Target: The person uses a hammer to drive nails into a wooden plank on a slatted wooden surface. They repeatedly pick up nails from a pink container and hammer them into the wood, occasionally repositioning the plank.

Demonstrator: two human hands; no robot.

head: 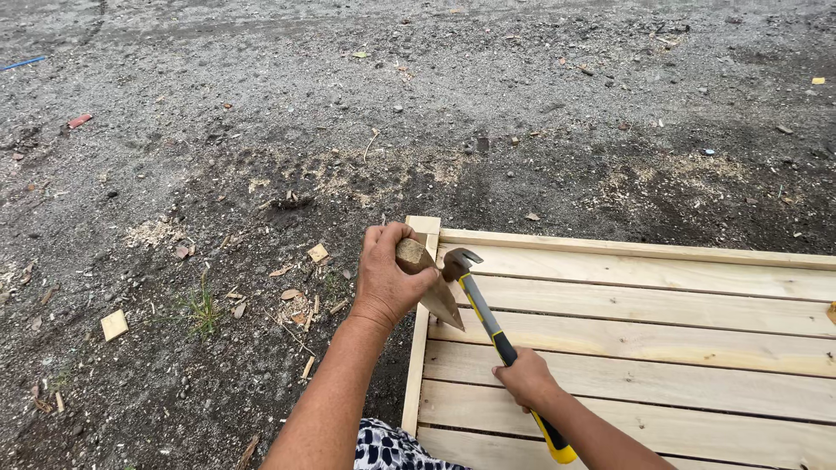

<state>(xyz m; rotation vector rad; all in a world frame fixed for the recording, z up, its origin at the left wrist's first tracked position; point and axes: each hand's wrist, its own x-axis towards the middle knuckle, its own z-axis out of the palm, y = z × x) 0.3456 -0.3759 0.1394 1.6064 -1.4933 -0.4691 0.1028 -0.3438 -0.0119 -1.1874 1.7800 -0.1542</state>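
My left hand (387, 277) grips a small tapered wooden block (433, 292) against the near left corner of a pale wooden slatted frame (662, 331). My right hand (525, 379) holds a claw hammer (482, 306) by its black and yellow handle. The hammer's metal head sits right beside the block, close to my left fingers, above the frame's top slats.
The frame lies on dark gravelly ground (261, 130) strewn with sawdust, wood chips and small offcuts (114, 325). A tuft of grass (202, 306) grows left of the frame. A patterned cloth (392, 448) shows at the bottom edge.
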